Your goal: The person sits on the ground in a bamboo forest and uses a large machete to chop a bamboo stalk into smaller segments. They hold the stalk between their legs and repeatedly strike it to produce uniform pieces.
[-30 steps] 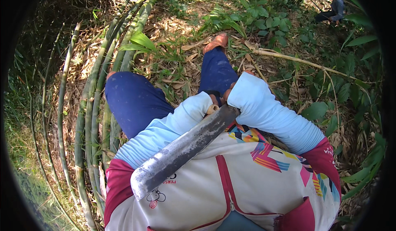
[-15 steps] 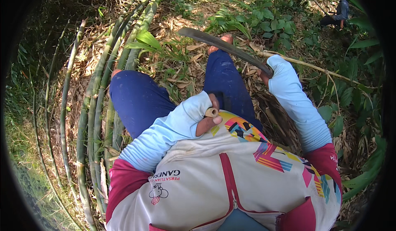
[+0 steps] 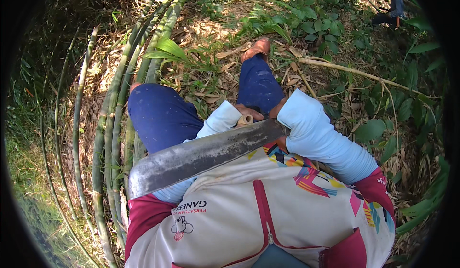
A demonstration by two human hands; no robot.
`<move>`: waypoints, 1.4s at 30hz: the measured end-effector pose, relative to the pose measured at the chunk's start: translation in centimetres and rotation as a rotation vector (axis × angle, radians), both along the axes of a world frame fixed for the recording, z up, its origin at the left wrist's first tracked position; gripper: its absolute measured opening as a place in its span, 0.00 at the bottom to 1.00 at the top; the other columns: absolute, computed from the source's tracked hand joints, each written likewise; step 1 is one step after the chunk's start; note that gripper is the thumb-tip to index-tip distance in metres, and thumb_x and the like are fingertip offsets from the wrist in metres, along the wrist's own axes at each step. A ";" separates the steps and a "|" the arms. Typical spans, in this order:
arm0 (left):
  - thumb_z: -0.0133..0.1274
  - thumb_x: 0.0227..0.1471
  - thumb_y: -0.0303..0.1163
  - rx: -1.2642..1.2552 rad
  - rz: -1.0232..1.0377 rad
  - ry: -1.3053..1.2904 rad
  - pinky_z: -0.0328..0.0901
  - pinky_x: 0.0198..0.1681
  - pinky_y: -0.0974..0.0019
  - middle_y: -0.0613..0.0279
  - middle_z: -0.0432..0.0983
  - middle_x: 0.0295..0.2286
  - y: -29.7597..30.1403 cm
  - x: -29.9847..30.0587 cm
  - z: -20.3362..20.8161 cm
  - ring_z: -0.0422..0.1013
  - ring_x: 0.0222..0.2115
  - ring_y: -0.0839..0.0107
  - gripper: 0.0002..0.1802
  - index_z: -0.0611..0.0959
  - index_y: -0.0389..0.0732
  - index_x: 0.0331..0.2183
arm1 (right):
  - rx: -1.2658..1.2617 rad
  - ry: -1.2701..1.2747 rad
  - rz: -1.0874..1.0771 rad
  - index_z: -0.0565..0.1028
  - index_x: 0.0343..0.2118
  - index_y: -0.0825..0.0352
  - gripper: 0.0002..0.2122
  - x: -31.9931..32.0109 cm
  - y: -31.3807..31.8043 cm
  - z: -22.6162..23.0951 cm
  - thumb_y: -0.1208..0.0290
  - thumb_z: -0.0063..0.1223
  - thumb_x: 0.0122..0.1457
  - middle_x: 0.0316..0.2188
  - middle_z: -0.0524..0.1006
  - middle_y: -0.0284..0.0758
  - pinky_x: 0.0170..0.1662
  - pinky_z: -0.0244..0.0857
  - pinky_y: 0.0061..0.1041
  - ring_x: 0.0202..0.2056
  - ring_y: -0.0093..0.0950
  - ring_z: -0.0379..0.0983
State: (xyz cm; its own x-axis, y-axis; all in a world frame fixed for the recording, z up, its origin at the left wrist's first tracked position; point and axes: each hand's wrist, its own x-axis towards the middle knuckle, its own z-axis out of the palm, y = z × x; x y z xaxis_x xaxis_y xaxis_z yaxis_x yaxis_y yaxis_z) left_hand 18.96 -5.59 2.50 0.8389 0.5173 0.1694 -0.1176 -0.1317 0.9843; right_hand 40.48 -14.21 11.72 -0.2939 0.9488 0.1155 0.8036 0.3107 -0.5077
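**Broad blade held across the chest beside the bamboo stems**

The machete (image 3: 201, 155), a long blade of dull grey steel, lies slantwise across the person's chest, its blunt tip low on the left and its handle end high on the right; the right hand (image 3: 279, 109) is closed on that handle end, though the pale blue sleeve and the blade hide most of the fingers; the left hand (image 3: 249, 112), just left of the handle end, is clamped round a short stub of cut bamboo (image 3: 245, 120), whose pale round end shows just above the blade's edge; the two hands sit close together, near touching, though I cannot tell whether they meet; beyond the blade the person's legs in dark blue trousers (image 3: 163, 117) stretch over dry leaf litter, with a brown shoe (image 3: 256, 47) at the far foot; left of the blade, a bundle of long green bamboo stems (image 3: 112, 134) curves along the ground; far off to the upper right of the blade, another person (image 3: 394, 10) crouches among green leaves.
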 end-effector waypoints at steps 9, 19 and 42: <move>0.62 0.48 0.28 -0.276 -0.081 -0.110 0.66 0.39 0.69 0.59 0.76 0.36 -0.3 -0.9 -4.1 0.73 0.34 0.73 0.15 0.76 0.38 0.38 | 0.111 -0.069 0.039 0.77 0.27 0.60 0.18 -0.8 0.0 -1.4 0.72 0.66 0.25 0.22 0.71 0.31 0.35 0.62 0.37 0.28 0.36 0.70; 0.60 0.49 0.23 -0.210 -0.049 0.018 0.66 0.31 0.73 0.65 0.74 0.28 -0.8 -0.2 -2.1 0.69 0.28 0.80 0.11 0.75 0.39 0.35 | -0.014 -0.127 0.051 0.77 0.27 0.60 0.16 -1.6 0.2 -0.2 0.70 0.65 0.29 0.22 0.72 0.32 0.34 0.62 0.37 0.28 0.36 0.70; 0.61 0.45 0.29 -0.211 -0.199 0.205 0.65 0.32 0.69 0.64 0.75 0.25 -0.2 0.3 -5.0 0.68 0.26 0.72 0.09 0.81 0.41 0.32 | 0.180 -0.118 0.070 0.74 0.22 0.59 0.09 -1.5 0.2 -2.0 0.70 0.60 0.33 0.19 0.68 0.32 0.30 0.61 0.36 0.26 0.35 0.68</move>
